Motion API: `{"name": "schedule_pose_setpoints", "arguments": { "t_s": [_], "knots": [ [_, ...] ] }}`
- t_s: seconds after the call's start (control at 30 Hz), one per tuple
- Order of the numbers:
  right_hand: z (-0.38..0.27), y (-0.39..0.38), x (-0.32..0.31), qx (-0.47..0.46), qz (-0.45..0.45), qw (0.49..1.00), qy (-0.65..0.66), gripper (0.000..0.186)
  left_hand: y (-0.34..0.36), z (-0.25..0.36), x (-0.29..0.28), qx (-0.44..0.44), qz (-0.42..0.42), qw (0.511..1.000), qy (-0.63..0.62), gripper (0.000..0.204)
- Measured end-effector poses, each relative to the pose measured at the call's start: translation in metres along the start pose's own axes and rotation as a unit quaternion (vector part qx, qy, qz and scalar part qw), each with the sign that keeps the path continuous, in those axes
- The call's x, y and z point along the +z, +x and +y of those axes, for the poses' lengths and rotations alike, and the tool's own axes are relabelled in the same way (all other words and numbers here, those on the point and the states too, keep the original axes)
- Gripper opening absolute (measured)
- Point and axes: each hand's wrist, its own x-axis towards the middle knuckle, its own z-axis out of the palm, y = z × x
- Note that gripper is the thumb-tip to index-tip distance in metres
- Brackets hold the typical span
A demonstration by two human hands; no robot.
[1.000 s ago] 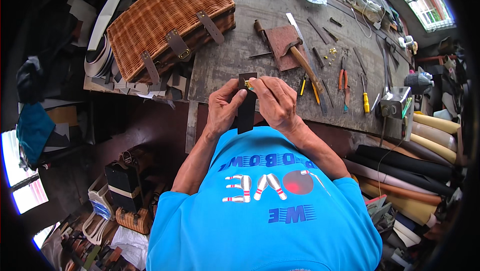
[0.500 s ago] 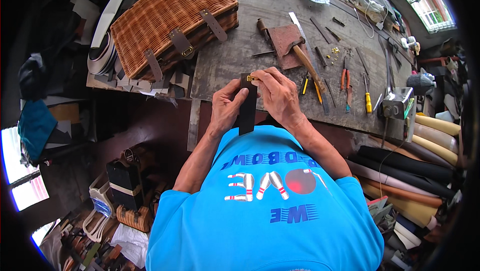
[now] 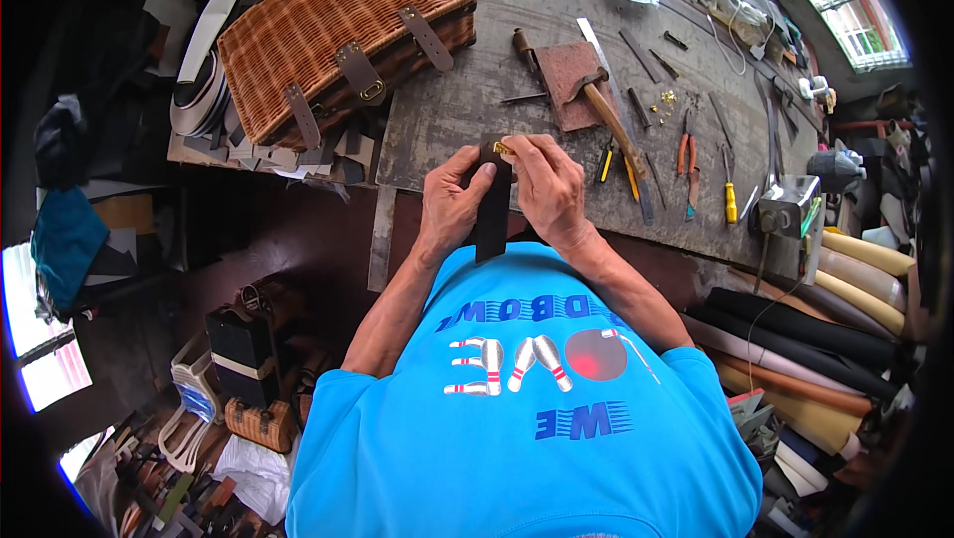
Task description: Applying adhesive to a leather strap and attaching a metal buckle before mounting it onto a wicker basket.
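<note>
My left hand [image 3: 449, 200] grips a dark flat strap [image 3: 491, 225] upright in front of my body, thumb pressed on its face. At the strap's upper end, my right hand [image 3: 549, 188] pinches a small brass fitting [image 3: 500, 149] against it, with the fingertips partly covering the metal. Beyond my hands on the worn bench [image 3: 437, 111] are a reddish slab [image 3: 564, 69] with a wooden-handled hammer [image 3: 606, 111] across it, a pile of small brass pieces [image 3: 666, 101], pliers [image 3: 686, 160] and a yellow screwdriver [image 3: 730, 200].
A wicker case [image 3: 328, 31] with leather straps sits at the bench's left. A metal box [image 3: 785, 205] is on its right end. Rolled sheets [image 3: 795, 339] lie to my right. A chair [image 3: 189, 409] and bags [image 3: 238, 359] crowd the floor at lower left.
Both hands, the strap and the brass fitting have risen slightly in the picture since a second ago. The grip stays much the same, with small shifts of the right fingers on the fitting.
</note>
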Motion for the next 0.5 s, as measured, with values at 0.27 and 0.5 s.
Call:
{"name": "schedule_pose_setpoints", "arguments": {
  "t_s": [0.27, 0.5],
  "knots": [
    [0.007, 0.021, -0.01, 0.043, -0.072, 0.996, 0.016, 0.014, 0.002, 0.005, 0.001, -0.027, 0.001, 0.999, -0.045, 0.023],
    [0.039, -0.006, 0.012, 0.07, -0.091, 0.993, 0.036, 0.014, 0.008, -0.033, -0.008, -0.145, -0.002, 0.979, -0.141, 0.024]
  ]
}}
